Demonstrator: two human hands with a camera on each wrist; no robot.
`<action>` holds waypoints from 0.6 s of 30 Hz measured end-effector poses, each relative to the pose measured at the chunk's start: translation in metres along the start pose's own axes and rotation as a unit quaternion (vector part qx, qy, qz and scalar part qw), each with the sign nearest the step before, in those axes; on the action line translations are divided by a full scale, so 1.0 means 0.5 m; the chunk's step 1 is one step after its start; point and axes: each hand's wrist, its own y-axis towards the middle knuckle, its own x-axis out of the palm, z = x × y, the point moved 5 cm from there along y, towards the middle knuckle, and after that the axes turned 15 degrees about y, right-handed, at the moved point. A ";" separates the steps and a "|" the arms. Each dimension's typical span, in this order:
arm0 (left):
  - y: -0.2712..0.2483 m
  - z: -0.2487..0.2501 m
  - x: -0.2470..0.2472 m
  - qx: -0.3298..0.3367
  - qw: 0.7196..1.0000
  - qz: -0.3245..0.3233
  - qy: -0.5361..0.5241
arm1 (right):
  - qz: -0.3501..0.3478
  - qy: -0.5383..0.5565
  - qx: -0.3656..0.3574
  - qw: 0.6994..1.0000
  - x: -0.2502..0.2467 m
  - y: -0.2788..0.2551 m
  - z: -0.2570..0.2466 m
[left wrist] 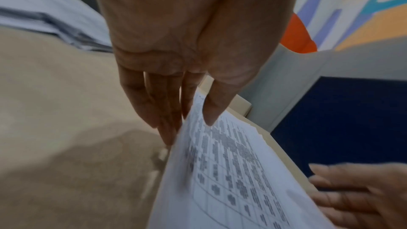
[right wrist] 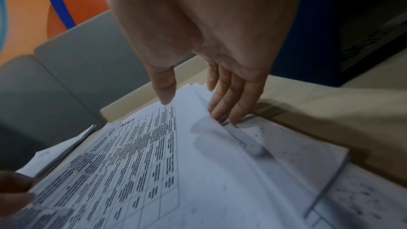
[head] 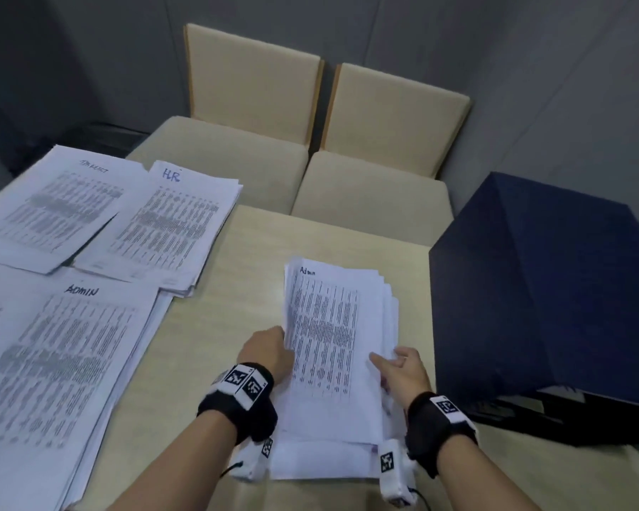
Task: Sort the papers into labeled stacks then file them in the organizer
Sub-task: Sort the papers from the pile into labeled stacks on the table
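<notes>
Here, both hands hold one pile of papers (head: 332, 348), headed "Admin", which lies on the beige counter (head: 214, 326) close to its near edge. The left hand (head: 270, 350) pinches the left edge of the top sheets, with the thumb above and the straight fingers (left wrist: 163, 119) below, so this edge is lifted and curved. The right hand (head: 403, 366) is at the right edge of the pile; its fingers are nearly straight, their tips (right wrist: 222, 111) touch the stepped edges of the sheets, and the thumb rests on the top sheet.

The sheets of this pile are not aligned; their right edges fan out. To the left lie three other stacks: the ADMIN stack (head: 56, 355) nearest, the HR stack (head: 166, 230) behind it, and a third stack (head: 52, 208) whose heading I cannot read. Between the ADMIN stack and the held pile there is a free strip of counter. A dark blue organizer (head: 546, 285) stands just to the right of the pile. Two beige chairs (head: 310, 130) stand beyond the far edge.
</notes>
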 end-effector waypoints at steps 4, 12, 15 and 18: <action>-0.007 0.010 -0.027 -0.007 0.998 0.067 -0.005 | 0.008 -0.060 -0.062 0.996 0.002 -0.003 -0.039; 0.044 -0.040 -0.018 -0.034 0.991 0.056 -0.115 | -0.008 -0.150 -0.070 0.986 -0.047 -0.032 -0.010; 0.047 -0.048 -0.003 -0.028 0.994 0.008 -0.102 | 0.027 -0.053 -0.033 0.998 -0.063 -0.028 0.000; 0.050 -0.040 -0.001 -0.011 0.988 -0.029 -0.152 | 0.038 0.025 -0.032 0.998 -0.055 -0.009 -0.008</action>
